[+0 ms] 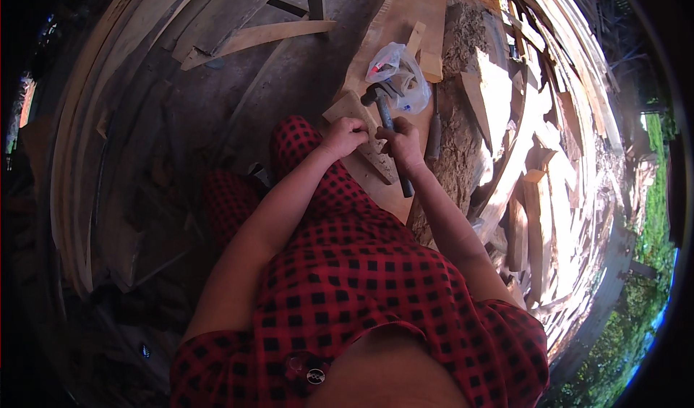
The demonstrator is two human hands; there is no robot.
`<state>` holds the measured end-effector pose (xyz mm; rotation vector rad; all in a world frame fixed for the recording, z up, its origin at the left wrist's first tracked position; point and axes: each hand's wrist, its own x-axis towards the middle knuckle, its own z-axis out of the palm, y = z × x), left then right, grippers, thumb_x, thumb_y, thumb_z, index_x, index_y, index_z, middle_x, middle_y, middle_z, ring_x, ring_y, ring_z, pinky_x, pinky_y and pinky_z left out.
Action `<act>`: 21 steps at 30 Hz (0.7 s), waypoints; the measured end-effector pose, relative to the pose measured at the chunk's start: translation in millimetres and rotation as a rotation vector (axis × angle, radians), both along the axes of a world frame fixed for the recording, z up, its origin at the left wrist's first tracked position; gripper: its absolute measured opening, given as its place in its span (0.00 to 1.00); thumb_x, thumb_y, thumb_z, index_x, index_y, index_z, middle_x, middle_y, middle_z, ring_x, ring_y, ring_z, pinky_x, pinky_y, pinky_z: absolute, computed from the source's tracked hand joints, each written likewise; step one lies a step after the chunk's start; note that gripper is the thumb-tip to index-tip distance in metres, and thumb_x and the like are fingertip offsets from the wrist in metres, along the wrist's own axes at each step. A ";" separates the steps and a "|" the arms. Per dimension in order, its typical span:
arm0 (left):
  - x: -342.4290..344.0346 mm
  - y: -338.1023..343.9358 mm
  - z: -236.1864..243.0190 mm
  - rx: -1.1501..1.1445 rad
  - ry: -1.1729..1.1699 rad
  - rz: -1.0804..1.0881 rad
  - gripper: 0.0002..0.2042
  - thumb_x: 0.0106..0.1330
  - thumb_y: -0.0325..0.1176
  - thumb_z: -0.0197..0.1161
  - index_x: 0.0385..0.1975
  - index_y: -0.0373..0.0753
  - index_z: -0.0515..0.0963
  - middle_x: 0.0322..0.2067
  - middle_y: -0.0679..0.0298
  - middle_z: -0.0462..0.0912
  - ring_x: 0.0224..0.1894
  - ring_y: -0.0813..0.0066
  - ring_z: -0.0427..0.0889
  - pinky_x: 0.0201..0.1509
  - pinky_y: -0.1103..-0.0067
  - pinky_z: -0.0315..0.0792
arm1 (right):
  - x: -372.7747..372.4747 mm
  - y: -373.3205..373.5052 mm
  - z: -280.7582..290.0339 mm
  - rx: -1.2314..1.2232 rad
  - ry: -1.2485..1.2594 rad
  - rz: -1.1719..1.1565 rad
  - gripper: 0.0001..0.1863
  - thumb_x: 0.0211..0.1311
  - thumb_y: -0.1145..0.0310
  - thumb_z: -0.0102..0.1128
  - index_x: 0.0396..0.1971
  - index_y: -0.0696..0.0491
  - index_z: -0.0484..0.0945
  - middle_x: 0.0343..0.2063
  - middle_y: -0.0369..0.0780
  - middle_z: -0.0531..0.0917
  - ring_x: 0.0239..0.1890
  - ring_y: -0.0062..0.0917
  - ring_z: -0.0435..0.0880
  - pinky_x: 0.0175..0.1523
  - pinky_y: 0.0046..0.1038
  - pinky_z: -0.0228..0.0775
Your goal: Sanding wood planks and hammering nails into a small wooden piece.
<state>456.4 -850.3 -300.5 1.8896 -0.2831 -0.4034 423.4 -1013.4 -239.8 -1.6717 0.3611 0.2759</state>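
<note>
My right hand (405,142) is wrapped round the handle of a claw hammer (384,111), its dark head up and the butt sticking out below the hand. Close to its left, my left hand (345,137) is closed in a pinch over a short wooden block (350,105). Whatever lies between those fingertips is too small to make out. The block lies slanted on a long wide plank (397,17) beside my knee. Just beyond the hammer head, a clear plastic bag (410,82) rests on the plank, something red showing in it.
A rough bark-covered log (463,111) runs along the plank's right side. Farther right is a sunlit heap of split wood (535,220). Long boards (94,111) are stacked at left, and a curved wooden strip (267,35) lies above the grey floor (217,93).
</note>
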 end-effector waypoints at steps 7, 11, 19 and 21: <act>5.7 -4.2 -11.5 0.210 -0.038 0.019 0.08 0.52 0.33 0.63 0.29 0.36 0.81 0.23 0.60 0.81 0.26 0.73 0.79 0.34 0.78 0.72 | -31.4 -30.8 26.0 0.005 -0.014 -0.101 0.13 0.58 0.62 0.60 0.29 0.58 0.74 0.17 0.35 0.75 0.14 0.16 0.70 0.20 0.19 0.61; 9.5 -8.5 -13.6 0.242 -0.023 0.009 0.08 0.52 0.33 0.64 0.29 0.36 0.81 0.22 0.59 0.81 0.25 0.72 0.79 0.33 0.77 0.72 | -53.8 -45.8 31.3 0.017 -0.015 -0.128 0.11 0.59 0.63 0.58 0.29 0.56 0.72 0.17 0.35 0.74 0.15 0.15 0.70 0.21 0.18 0.62; 9.4 -10.8 -21.1 0.234 -0.064 0.002 0.07 0.51 0.34 0.64 0.27 0.39 0.81 0.25 0.58 0.81 0.30 0.61 0.81 0.37 0.71 0.73 | -72.8 -51.7 25.6 0.079 -0.010 -0.200 0.12 0.57 0.62 0.61 0.30 0.56 0.73 0.17 0.34 0.74 0.14 0.15 0.69 0.20 0.18 0.59; 8.8 -11.0 -21.8 0.230 -0.081 -0.005 0.07 0.51 0.34 0.64 0.27 0.39 0.81 0.25 0.57 0.81 0.30 0.61 0.81 0.37 0.71 0.73 | -73.3 -51.3 25.4 0.085 -0.013 -0.193 0.13 0.57 0.62 0.61 0.30 0.56 0.73 0.17 0.34 0.74 0.14 0.15 0.69 0.20 0.18 0.59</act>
